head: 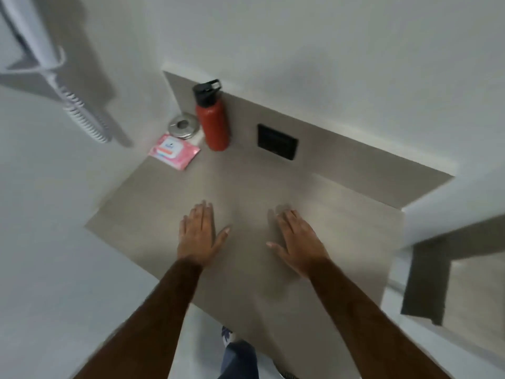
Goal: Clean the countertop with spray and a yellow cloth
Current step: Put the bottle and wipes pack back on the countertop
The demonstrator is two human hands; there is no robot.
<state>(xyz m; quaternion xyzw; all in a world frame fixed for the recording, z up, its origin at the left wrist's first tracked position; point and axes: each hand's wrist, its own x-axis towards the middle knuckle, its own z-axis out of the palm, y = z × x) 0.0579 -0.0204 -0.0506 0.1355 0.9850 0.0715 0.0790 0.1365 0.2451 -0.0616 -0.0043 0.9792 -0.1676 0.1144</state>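
1. Both hands are laid out flat over the grey-beige matte stone-look countertop [336, 214], palms down, pretty much side by side with a gap of bare counter between them.
2. The left hand [197, 236] has its fingers stretched out straight and close together, thumb sticking out toward the middle. Nothing in it.
3. The right hand [297, 239] is the same deal: fingers extended and pointing away from the body, thumb splayed toward the left hand, holding nothing. Can't really tell if the palms are pressing on the surface or just hovering right above it; the shot's a bit blurry.
4. At the back left corner of the counter there's a tall red metal water bottle with a black cap and carry loop [211, 119], standing upright against the low backsplash.
5. Just left of the bottle sits a round shiny chrome ring-shaped fitting [181, 126], and in front of that a flat pink packet of wipes [175, 151] lying near the counter's left edge.
6. A black rectangular panel [277, 142] is set into the backsplash, right of the bottle.
7. A white wall-mounted dryer with a coiled white cord [79, 110] hangs on the left wall.
8. The spray and the yellow cloth aren't anywhere in view here.
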